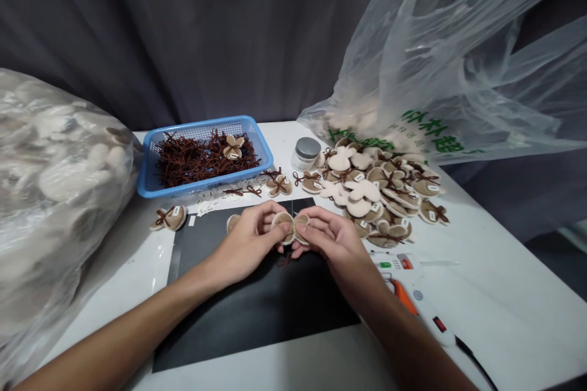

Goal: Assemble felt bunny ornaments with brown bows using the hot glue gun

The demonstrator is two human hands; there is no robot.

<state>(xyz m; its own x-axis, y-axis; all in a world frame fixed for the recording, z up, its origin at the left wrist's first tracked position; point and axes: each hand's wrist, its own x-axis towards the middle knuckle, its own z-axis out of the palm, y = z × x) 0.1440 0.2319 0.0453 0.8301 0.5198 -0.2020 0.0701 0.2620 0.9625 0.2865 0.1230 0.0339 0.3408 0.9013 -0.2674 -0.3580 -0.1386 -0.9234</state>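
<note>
My left hand [250, 243] and my right hand [331, 238] meet over a black mat [257, 311], and together they pinch a small beige felt ear-shaped piece [290, 225] with two round lobes. A brown cord hangs under it, partly hidden by my fingers. Both hands are closed on the piece. Another beige piece [232, 222] lies on the mat beside my left hand.
A blue basket [151, 159] of brown cord bows stands behind the mat. A heap of finished beige pieces [380, 186] and a small jar [306, 153] lie at the right. A white and orange glue gun [413, 293] rests by my right forearm. Filled plastic bags stand left [50, 195] and right [458, 67].
</note>
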